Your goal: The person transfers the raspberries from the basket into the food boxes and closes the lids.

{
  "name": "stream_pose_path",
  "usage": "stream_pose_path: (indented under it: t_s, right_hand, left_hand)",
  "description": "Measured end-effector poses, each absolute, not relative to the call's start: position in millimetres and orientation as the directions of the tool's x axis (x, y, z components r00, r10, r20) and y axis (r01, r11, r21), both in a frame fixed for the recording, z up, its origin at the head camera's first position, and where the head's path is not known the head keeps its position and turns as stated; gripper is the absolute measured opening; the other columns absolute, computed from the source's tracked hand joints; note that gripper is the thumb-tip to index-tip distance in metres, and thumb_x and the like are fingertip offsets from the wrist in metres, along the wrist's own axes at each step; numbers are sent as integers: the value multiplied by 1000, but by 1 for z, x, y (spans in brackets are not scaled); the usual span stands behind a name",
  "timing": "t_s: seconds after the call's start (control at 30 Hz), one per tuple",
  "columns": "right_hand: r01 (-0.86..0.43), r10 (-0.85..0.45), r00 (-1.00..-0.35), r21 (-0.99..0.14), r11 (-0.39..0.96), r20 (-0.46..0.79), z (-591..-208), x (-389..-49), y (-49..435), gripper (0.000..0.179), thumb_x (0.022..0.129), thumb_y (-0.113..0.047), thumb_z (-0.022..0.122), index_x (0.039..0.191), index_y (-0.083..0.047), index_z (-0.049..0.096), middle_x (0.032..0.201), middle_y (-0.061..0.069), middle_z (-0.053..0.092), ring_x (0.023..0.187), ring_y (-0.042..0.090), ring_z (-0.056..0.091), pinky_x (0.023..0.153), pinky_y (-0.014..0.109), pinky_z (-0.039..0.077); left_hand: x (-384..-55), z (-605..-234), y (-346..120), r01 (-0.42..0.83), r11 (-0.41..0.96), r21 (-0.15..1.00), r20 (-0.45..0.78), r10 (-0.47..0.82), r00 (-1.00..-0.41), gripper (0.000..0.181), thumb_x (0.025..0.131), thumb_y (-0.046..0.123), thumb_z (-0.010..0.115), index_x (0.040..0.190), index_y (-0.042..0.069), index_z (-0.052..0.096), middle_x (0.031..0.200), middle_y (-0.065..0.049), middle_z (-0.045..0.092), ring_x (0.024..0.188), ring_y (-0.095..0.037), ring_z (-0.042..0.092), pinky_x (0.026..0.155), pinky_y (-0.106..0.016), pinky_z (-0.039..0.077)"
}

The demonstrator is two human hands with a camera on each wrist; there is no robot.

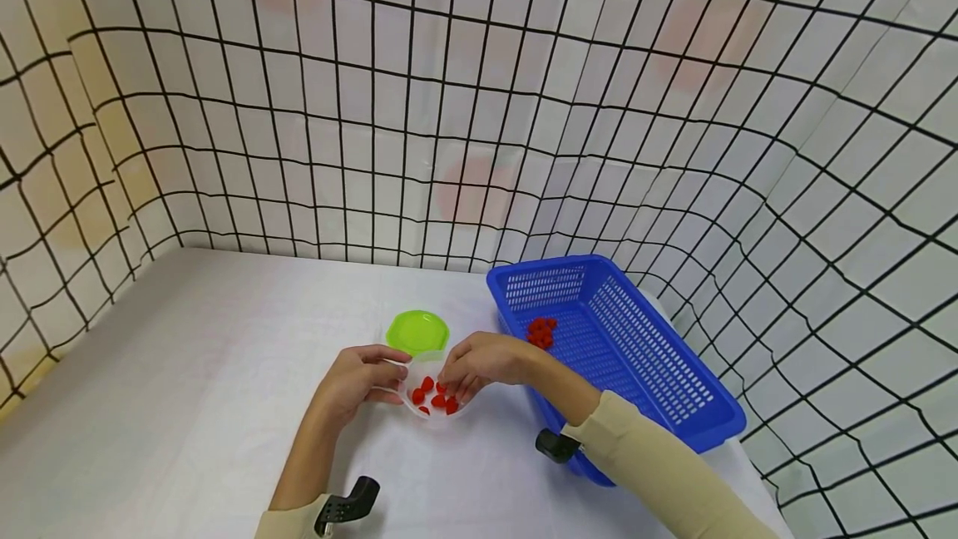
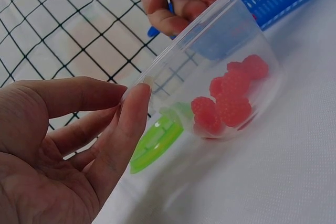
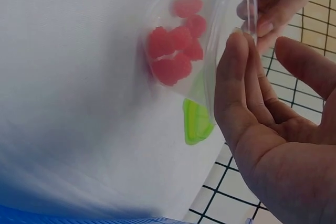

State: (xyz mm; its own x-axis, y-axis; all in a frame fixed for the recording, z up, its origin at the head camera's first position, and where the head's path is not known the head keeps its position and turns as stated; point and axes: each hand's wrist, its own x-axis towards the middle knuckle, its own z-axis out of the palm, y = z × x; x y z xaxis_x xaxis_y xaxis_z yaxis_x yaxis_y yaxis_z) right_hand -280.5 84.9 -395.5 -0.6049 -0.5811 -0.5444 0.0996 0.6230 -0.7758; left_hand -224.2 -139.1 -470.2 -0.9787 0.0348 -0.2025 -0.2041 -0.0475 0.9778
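berries (image 1: 438,400) lie in tub (image 1: 437,420), left of basket (image 1: 649,348).

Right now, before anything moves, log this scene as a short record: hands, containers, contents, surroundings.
Left hand: pinches the rim of the clear tub
Right hand: at the tub's right side, thumb apart from the fingers; contact with the rim hard to tell
Tub contents: several red berries
Green lid: off the tub, on the white table just beyond it
Blue basket: to the right, with red pieces near its left side
Background: black mesh in front of a pale backing
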Motion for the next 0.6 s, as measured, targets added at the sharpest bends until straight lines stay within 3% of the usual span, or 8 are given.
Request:
stream_pose_path:
  t_s: [0.27,0.6]
  right_hand:
    - [79,-578,-637,-788,610,-511,-380,-288,94,30,95,-19,67,112,6,69,103,23,71,95,37,72,85,38,63]
    - [75,-498,-772,-834,546,-395,-353,-301,113,32,98,-19,65,118,6,68,103,17,71,86,23,73,86,36,63]
  left_hand:
    - [-224,-469,-139,-205,-43,978,-204,26,-979,26,91,7,67,113,-7,71,91,-15,72,73,-22,67,66,-35,64]
    - [-223,-470,-139,-201,-50,978,-199,36,-979,27,91,7,67,114,-8,70,88,-13,71,71,-22,67,66,-34,64]
